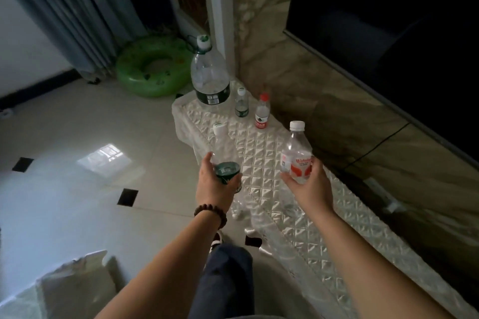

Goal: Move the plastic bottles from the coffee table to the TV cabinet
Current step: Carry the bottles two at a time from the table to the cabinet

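My left hand (215, 184) grips a clear bottle with a green label (225, 153) by its lower body, upright above the cabinet's front edge. My right hand (308, 181) holds a clear bottle with a red and white label (295, 153) and a white cap, upright over the TV cabinet (337, 228), which is covered with a quilted white cloth. At the cabinet's far end stand a large clear bottle with a dark label (210, 77), a small green-label bottle (241, 103) and a small red-cap bottle (262, 111).
A dark TV screen (401, 33) hangs on the marble wall right of the cabinet. A green inflatable ring (153, 70) lies on the floor by grey curtains. Pale tiled floor spreads to the left. A cloth-covered table corner (64, 287) shows at bottom left.
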